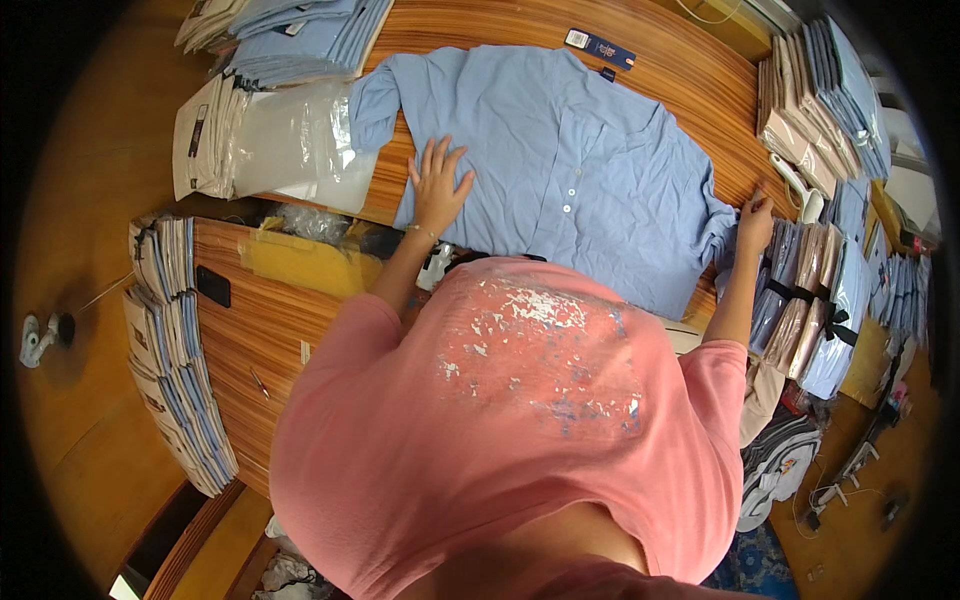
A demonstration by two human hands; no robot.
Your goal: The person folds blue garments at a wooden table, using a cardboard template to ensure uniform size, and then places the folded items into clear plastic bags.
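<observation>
A light blue blouse (520,140) with a short row of white buttons lies spread out, front up, on the wood-grain table. My left hand (438,185) rests flat on its left side near the sleeve, fingers stretched apart. At the blouse's other side, my right hand (756,222) is closed beside the right sleeve end (722,228). Whatever its fingers hold, if anything, is too small to tell. Just right of that hand lies a white handled tool (790,182). A dark blue hang tag (610,52) lies beyond the blouse's neckline.
Clear plastic bags (295,140) lie at the left, below stacked blue garments (305,45). Packed garments stand at the far right (810,110), and a bundle tied with black ribbon (815,305) sits nearer. On the left table are a black phone (213,286) and a row of packed garments (175,350).
</observation>
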